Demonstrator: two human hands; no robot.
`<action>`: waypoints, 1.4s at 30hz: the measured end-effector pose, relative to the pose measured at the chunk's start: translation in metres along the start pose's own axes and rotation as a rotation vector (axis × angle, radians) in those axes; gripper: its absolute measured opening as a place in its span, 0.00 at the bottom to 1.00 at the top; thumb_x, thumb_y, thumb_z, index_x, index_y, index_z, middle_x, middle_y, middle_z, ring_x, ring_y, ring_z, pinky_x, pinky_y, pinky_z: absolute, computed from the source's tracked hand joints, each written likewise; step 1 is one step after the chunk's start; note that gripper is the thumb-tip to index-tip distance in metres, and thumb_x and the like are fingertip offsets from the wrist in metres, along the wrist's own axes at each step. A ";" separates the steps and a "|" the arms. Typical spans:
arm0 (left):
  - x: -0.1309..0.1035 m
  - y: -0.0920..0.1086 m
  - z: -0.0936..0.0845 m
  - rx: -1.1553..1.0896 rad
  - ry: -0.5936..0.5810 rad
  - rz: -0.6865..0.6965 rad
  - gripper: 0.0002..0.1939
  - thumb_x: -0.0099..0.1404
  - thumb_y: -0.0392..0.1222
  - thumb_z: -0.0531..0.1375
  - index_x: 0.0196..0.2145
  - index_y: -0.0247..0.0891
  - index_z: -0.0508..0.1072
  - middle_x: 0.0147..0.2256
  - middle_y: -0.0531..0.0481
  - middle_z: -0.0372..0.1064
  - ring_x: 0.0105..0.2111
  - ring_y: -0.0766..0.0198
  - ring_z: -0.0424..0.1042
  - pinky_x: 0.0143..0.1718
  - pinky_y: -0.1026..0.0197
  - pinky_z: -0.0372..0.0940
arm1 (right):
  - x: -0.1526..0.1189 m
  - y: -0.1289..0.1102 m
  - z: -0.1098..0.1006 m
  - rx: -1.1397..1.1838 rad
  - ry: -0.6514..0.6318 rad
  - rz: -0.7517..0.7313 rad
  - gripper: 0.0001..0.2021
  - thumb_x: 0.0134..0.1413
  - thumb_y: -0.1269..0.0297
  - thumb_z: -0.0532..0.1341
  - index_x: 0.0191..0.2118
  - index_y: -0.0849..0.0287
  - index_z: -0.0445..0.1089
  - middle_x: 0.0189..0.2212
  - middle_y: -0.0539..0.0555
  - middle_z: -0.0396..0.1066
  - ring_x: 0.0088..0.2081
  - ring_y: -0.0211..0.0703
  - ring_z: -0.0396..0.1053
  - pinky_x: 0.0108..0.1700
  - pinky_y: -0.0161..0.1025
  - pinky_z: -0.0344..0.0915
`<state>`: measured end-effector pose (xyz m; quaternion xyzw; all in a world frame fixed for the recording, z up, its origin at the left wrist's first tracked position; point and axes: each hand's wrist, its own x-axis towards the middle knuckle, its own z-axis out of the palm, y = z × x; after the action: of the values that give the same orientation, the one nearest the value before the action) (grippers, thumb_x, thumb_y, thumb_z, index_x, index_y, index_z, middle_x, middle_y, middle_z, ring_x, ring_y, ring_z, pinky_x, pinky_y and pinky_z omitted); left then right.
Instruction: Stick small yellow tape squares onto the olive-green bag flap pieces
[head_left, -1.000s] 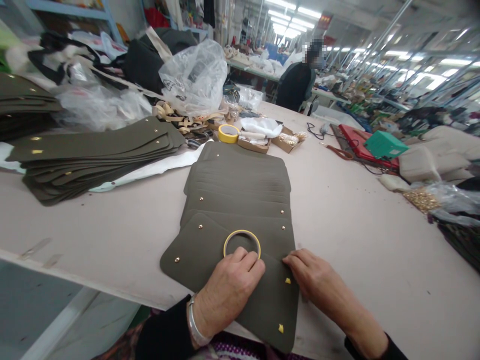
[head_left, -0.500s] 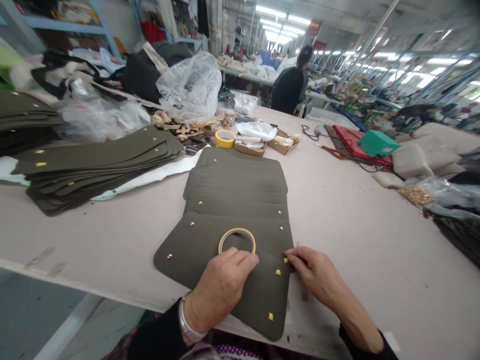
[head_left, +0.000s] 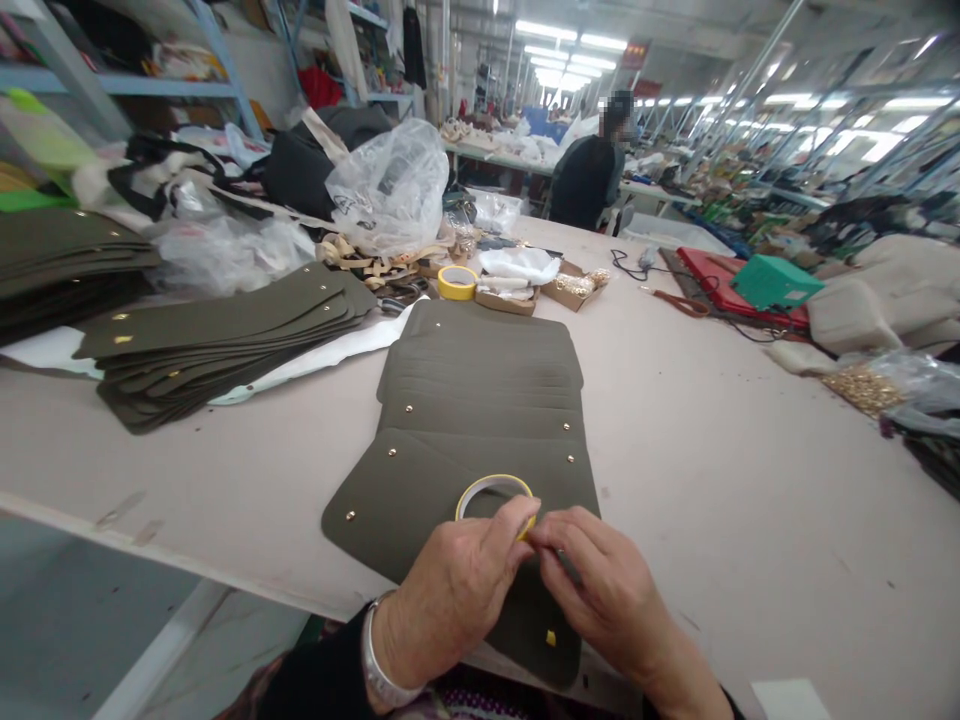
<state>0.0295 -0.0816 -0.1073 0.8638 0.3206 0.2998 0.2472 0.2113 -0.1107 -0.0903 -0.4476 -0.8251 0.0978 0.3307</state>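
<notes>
A roll of yellow tape (head_left: 495, 482) is gripped by my left hand (head_left: 457, 575) above the dark olive panels. My right hand (head_left: 600, 570) meets it at the roll's right edge, thumb and fingertips pinched together; whether a piece of tape lies between them is hidden. Beneath both hands rests an olive panel (head_left: 420, 500) with gold studs, overlapping more panels (head_left: 480, 345) behind it. One small yellow tape piece (head_left: 551, 637) shows on its lower right part, while my right hand covers the area above.
Stacked olive panels (head_left: 225, 330) lie at the left beside clear plastic bags (head_left: 397, 185). Another yellow tape roll (head_left: 457, 283) and a small box of gold parts (head_left: 576, 285) stand behind. A green box (head_left: 776, 283) sits on the right; a person (head_left: 585, 175) sits farther back.
My right hand has left the panel's right edge and moved left to the tape roll. My left hand has brought the roll slightly right and nearer to me.
</notes>
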 end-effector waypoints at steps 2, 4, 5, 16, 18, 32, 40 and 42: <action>0.002 0.001 0.000 -0.023 -0.025 -0.004 0.11 0.71 0.36 0.48 0.50 0.38 0.60 0.35 0.50 0.72 0.34 0.62 0.74 0.35 0.62 0.69 | -0.003 0.002 0.002 -0.047 0.026 -0.010 0.08 0.56 0.78 0.54 0.37 0.59 0.67 0.29 0.54 0.71 0.31 0.40 0.68 0.34 0.37 0.68; 0.006 0.001 -0.002 -0.021 -0.048 0.011 0.08 0.71 0.35 0.47 0.43 0.39 0.63 0.33 0.51 0.71 0.33 0.63 0.73 0.34 0.63 0.68 | -0.005 0.002 0.002 -0.094 0.075 -0.015 0.08 0.55 0.78 0.54 0.35 0.59 0.67 0.27 0.53 0.71 0.30 0.39 0.68 0.33 0.36 0.68; 0.008 0.001 -0.002 -0.006 -0.054 0.019 0.08 0.71 0.34 0.46 0.40 0.38 0.64 0.32 0.51 0.70 0.32 0.64 0.72 0.34 0.63 0.68 | -0.005 0.002 0.002 -0.106 0.103 -0.014 0.08 0.55 0.78 0.55 0.35 0.59 0.67 0.27 0.53 0.71 0.29 0.39 0.69 0.33 0.35 0.68; 0.041 0.000 0.004 0.189 0.030 0.197 0.09 0.70 0.33 0.47 0.35 0.36 0.65 0.28 0.51 0.65 0.28 0.65 0.65 0.31 0.63 0.63 | 0.005 0.045 -0.009 0.556 0.156 0.919 0.14 0.50 0.54 0.63 0.29 0.62 0.71 0.17 0.50 0.70 0.20 0.37 0.68 0.25 0.33 0.67; 0.045 -0.007 0.008 0.271 -0.027 0.136 0.07 0.70 0.33 0.49 0.35 0.37 0.65 0.31 0.51 0.66 0.31 0.63 0.65 0.34 0.61 0.64 | 0.004 0.068 -0.012 0.559 0.159 0.968 0.18 0.46 0.50 0.65 0.31 0.63 0.72 0.19 0.51 0.71 0.21 0.37 0.69 0.26 0.35 0.69; 0.043 -0.022 0.018 0.381 -0.248 0.050 0.03 0.69 0.35 0.51 0.37 0.37 0.64 0.36 0.49 0.63 0.36 0.59 0.62 0.36 0.57 0.65 | 0.025 0.091 -0.013 -0.145 -0.083 0.583 0.11 0.55 0.62 0.56 0.30 0.57 0.74 0.26 0.52 0.76 0.27 0.42 0.73 0.30 0.37 0.66; 0.045 -0.021 0.017 0.358 -0.255 0.023 0.03 0.69 0.35 0.52 0.36 0.38 0.64 0.36 0.50 0.64 0.35 0.58 0.62 0.34 0.56 0.65 | 0.019 0.103 -0.023 -0.173 -0.073 0.627 0.17 0.56 0.59 0.58 0.50 0.59 0.67 0.21 0.47 0.73 0.22 0.40 0.71 0.28 0.36 0.66; 0.045 -0.022 0.017 0.354 -0.247 0.025 0.03 0.69 0.35 0.52 0.36 0.38 0.64 0.36 0.50 0.64 0.35 0.58 0.62 0.34 0.57 0.65 | 0.015 0.104 -0.030 -0.174 -0.044 0.523 0.13 0.59 0.60 0.57 0.47 0.59 0.67 0.25 0.50 0.74 0.26 0.40 0.72 0.31 0.37 0.68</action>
<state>0.0599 -0.0394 -0.1167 0.9278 0.3249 0.1339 0.1255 0.2950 -0.0420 -0.1082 -0.6698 -0.6939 0.1181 0.2366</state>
